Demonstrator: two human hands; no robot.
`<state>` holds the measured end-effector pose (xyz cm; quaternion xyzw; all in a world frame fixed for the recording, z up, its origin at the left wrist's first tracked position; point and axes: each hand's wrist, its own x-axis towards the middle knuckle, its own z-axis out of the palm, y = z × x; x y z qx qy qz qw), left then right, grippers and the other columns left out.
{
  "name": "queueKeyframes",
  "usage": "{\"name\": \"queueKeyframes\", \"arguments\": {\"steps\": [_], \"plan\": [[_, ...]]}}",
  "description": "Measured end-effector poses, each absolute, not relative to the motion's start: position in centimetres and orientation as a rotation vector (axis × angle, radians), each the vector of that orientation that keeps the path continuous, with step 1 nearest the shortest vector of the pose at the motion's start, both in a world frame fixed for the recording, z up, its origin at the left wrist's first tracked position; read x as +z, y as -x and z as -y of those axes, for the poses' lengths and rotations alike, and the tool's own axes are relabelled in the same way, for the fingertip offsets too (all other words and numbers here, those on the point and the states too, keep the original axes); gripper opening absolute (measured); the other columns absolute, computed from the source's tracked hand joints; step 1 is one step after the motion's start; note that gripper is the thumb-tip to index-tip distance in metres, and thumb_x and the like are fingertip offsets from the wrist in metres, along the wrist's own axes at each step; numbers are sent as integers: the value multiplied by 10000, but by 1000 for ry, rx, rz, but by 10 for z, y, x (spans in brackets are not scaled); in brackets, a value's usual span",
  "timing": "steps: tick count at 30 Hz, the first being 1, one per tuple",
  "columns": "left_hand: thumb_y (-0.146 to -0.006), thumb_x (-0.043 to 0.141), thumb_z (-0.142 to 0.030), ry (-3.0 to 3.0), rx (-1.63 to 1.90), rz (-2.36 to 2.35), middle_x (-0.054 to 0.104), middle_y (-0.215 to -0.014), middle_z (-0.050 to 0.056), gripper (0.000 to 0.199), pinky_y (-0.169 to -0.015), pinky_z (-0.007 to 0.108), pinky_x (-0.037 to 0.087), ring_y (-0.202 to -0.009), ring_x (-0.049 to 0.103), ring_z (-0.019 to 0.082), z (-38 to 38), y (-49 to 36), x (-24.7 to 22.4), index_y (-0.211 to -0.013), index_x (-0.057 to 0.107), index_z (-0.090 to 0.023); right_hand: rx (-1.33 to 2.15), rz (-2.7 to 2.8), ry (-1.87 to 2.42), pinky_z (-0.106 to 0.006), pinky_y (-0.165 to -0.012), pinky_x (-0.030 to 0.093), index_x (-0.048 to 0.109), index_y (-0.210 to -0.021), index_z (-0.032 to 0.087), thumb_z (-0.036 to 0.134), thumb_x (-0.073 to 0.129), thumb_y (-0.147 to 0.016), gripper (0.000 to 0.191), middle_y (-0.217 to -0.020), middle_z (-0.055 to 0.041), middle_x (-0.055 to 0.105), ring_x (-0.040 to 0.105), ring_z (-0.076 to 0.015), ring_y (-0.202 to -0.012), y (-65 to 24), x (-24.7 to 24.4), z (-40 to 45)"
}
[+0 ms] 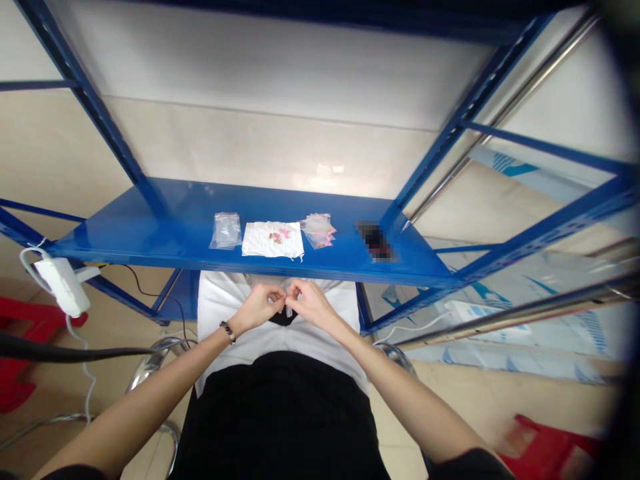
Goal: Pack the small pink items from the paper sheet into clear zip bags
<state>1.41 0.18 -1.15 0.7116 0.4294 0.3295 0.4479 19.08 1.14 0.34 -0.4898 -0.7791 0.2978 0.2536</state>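
Note:
My left hand (260,307), with a dark bracelet (228,331) at its wrist, is closed in a pinch above my lap. My right hand (311,305) meets it fingertip to fingertip, also pinching. A small pale, see-through bit (289,311) shows below the fingertips; its kind is too small to make out. Just beyond the hands, on the blue shelf (170,200), lies a white cloth (257,241) with small pink and brownish pieces (280,235) on it. Left of the cloth is a stack of clear plastic bags (227,231). To its right are clear bags with pink contents (320,231).
A pixelated dark object (375,241) lies at the shelf's right. Blue uprights (445,157) frame both sides. A white power strip (63,287) hangs at the left with cables. Red stools (545,447) stand on the floor, and the shelf's front edge is close to my hands.

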Motion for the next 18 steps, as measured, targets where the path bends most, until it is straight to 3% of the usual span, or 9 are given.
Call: {"name": "queueKeyframes", "arguments": {"steps": [7, 18], "plan": [[-848, 534, -233, -1729, 814, -1047, 684, -700, 33, 175, -626, 234, 467, -659, 627, 152, 7, -13, -14, -801, 671, -135, 832, 2181, 1320, -238, -549, 260, 496, -647, 189, 177, 533, -797, 154, -606, 20, 546, 489, -125, -590, -195, 4, -1], [-722, 544, -122, -2057, 815, -1420, 632, -636, 4, 116, -614, 238, 373, -613, 552, 138, 6, -10, -8, -680, 646, -157, 642, 2224, 1360, -239, -573, 277, 533, -671, 192, 144, 570, -760, 108, -625, 14, 573, 510, -135, -600, -186, 2, -5]]}}
